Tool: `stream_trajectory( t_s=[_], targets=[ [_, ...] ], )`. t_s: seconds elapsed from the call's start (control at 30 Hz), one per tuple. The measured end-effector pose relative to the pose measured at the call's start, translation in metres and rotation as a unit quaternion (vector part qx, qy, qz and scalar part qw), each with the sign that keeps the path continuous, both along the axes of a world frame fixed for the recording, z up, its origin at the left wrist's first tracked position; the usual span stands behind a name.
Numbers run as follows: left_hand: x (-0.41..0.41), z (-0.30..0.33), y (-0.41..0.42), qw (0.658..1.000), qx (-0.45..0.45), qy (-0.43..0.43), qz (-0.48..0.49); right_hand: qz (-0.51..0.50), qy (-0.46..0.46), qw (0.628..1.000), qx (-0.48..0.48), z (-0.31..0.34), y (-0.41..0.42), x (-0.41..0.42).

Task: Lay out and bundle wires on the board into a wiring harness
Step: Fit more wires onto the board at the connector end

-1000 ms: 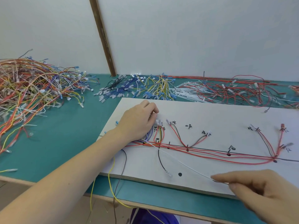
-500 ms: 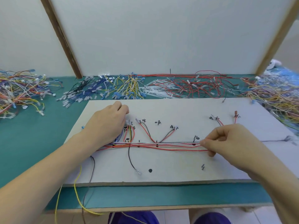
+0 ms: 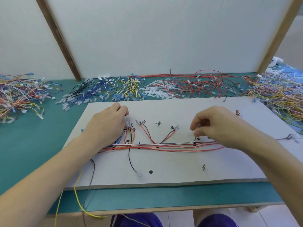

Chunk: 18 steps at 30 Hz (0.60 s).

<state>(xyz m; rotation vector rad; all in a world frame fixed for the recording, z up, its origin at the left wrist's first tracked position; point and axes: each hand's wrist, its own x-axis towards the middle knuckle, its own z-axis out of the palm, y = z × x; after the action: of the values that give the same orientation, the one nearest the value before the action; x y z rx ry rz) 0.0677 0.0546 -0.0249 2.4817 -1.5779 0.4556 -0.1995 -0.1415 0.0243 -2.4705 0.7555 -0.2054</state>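
partly hidden, left hand [image 3: 106, 126] grips wire ends [image 3: 128, 124]; right hand [image 3: 218, 126] pinches something blurred, white wire [image 3: 164, 143] perhaps.

**Matt board, glossy wires, wood trim**

The flat white board [image 3: 172, 163] across the middle of the frame looks matt and paper-smooth, with a raw fibrous edge along its near side. The red plastic-sheathed wires [image 3: 164, 147] on it have a slight sheen and end in clear plastic sleeves. The teal desk [image 3: 32, 145] has a smooth, dull finish and a pale wooden lip. The brown wooden strip [image 3: 59, 38] at upper left looks rough-grained against smooth white panels.
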Motion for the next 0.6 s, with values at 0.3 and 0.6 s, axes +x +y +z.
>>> stream_trajectory(
  t_s=[0.3, 0.6],
  targets=[
    [0.000, -0.002, 0.000, 1.000, -0.028, -0.007, -0.005, -0.017, 0.058, 0.987, 0.147, -0.001, -0.022, 0.019],
    [-0.001, -0.003, 0.002, 0.999, -0.034, -0.005, -0.004, -0.021, 0.021, 0.999, 0.046, -0.015, -0.016, 0.014]
  ],
)
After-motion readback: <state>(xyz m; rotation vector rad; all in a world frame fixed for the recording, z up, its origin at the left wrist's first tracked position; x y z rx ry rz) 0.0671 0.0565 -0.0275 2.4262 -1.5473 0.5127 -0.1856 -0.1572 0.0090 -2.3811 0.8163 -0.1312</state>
